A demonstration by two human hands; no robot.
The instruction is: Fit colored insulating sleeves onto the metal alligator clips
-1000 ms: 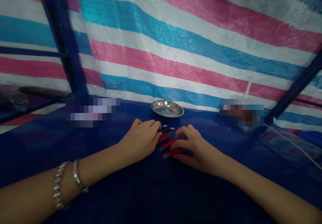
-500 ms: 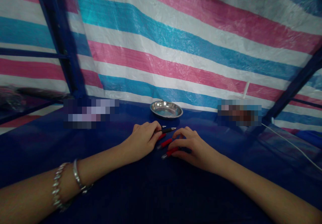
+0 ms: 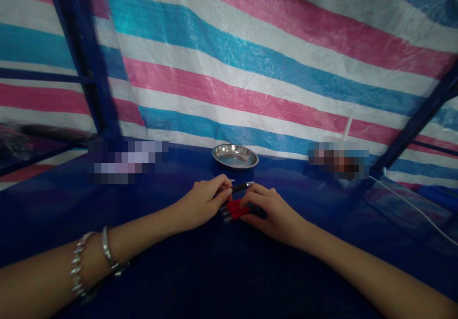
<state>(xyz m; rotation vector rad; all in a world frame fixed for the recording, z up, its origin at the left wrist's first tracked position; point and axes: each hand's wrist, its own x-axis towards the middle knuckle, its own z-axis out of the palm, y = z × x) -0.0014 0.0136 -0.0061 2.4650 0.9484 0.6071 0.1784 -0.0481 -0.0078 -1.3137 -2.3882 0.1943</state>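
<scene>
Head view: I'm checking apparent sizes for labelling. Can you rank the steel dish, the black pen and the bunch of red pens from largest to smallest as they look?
1. Steel dish, though it lies farthest away.
2. Red pens, partly under the right hand.
3. Black pen, partly hidden by the left hand.
The order of 2 and 3 is unsure.

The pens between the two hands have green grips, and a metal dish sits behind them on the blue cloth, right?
Not quite. In the head view the pens have red grips, not green. The metal dish does sit behind them on the blue cloth.
</scene>
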